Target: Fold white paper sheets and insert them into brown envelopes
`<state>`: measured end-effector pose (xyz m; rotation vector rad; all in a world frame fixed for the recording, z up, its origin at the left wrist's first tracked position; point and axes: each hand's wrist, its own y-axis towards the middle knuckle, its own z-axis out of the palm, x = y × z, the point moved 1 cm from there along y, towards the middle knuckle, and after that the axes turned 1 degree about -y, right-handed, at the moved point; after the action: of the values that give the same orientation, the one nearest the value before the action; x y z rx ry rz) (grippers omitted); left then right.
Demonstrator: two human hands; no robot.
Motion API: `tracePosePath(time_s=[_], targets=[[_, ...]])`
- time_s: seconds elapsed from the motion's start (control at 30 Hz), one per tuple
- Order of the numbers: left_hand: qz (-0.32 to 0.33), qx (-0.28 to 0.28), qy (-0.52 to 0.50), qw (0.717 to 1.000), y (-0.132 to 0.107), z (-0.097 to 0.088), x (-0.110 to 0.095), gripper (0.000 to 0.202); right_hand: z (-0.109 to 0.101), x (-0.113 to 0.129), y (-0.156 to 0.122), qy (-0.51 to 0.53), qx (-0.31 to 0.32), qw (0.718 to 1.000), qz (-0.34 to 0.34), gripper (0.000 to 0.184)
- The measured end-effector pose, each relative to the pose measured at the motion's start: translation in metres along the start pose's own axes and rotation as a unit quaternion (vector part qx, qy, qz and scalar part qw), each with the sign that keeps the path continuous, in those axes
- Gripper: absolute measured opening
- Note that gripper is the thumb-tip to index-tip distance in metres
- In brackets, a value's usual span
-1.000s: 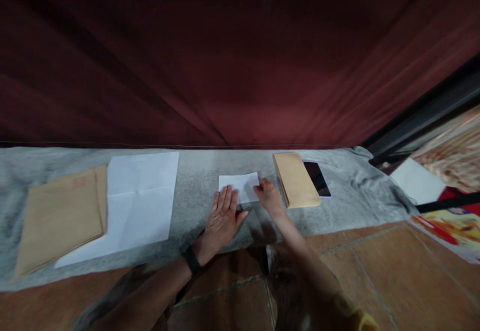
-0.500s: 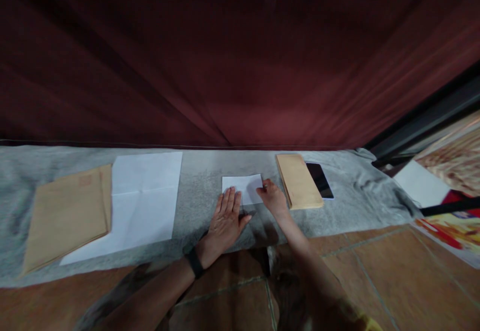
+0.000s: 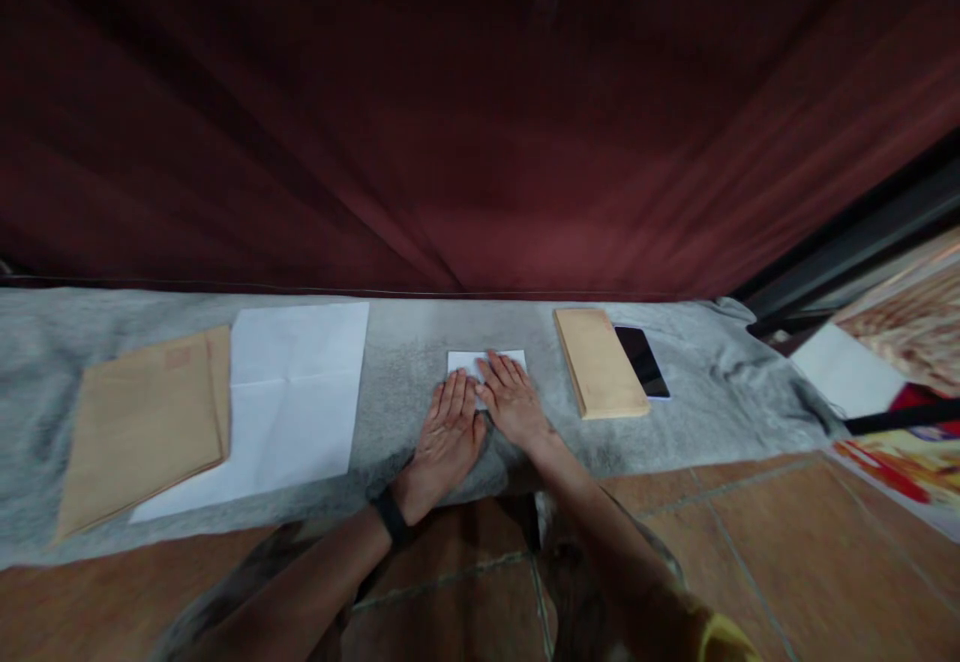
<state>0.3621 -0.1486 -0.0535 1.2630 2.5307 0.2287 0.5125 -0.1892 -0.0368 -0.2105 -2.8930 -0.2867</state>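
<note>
A small white piece of paper (image 3: 466, 358), seemingly folded, lies on the grey cloth (image 3: 405, 372) in front of me. My left hand (image 3: 448, 432) rests flat on its left part, fingers stretched out and pointing away from me. Flat on the right part lies my right hand (image 3: 513, 402), its fingers extended and slightly spread. The two hands are side by side, with their thumbs close together. Much of the paper is hidden under them; its far edge shows beyond the fingertips.
To the left, brown paper envelopes (image 3: 146, 427) overlap a large creased white sheet (image 3: 296, 407). On the right are a stack of tan envelopes (image 3: 602, 367) and a dark phone (image 3: 641, 362). A dark red curtain (image 3: 480, 142) hangs behind; tiles (image 3: 720, 542) lie in front.
My right hand has let go of the paper's right edge and moved left, opening flat onto the paper beside my left hand. The left hand has hardly moved.
</note>
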Motion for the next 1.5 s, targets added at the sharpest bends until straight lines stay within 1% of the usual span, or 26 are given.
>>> tracePosePath(time_s=[0.17,0.3,0.5,0.7,0.87,1.03,1.13,1.23,1.37,1.5], targets=[[-0.059,0.02,0.004,0.998,0.017,-0.002,0.014,0.062,0.002,0.001,-0.003,-0.028,0.002,0.999,0.022,0.052],[-0.073,0.037,0.017,0.997,0.03,-0.008,0.022,0.061,0.003,0.001,-0.003,-0.037,0.001,0.999,0.026,0.054],[-0.053,0.043,0.03,0.997,0.035,-0.013,0.03,0.061,0.006,-0.001,-0.003,-0.045,-0.002,0.999,0.03,0.053],[-0.01,0.058,0.023,0.998,0.033,-0.015,0.04,0.062,0.006,-0.002,-0.003,-0.045,0.003,0.998,0.03,0.052],[0.02,0.065,-0.003,0.998,0.034,-0.016,0.054,0.058,0.005,-0.003,-0.003,-0.046,0.005,0.999,0.025,0.053],[0.043,0.092,-0.057,0.993,0.039,-0.015,0.073,0.054,0.003,-0.002,-0.003,-0.05,0.008,0.998,0.027,0.052],[0.053,0.079,-0.079,0.992,0.037,-0.016,0.08,0.053,0.003,-0.002,-0.003,-0.051,0.008,0.998,0.028,0.053],[0.061,0.063,-0.073,0.994,0.027,-0.02,0.077,0.053,0.003,-0.002,-0.002,-0.047,0.011,0.998,0.031,0.053],[0.068,0.059,-0.041,0.995,0.009,-0.027,0.063,0.051,0.003,-0.002,-0.001,-0.037,0.022,0.999,0.033,0.054],[0.077,0.074,-0.02,0.994,-0.004,-0.033,0.053,0.05,0.001,-0.002,0.0,-0.029,0.029,0.999,0.032,0.054]])
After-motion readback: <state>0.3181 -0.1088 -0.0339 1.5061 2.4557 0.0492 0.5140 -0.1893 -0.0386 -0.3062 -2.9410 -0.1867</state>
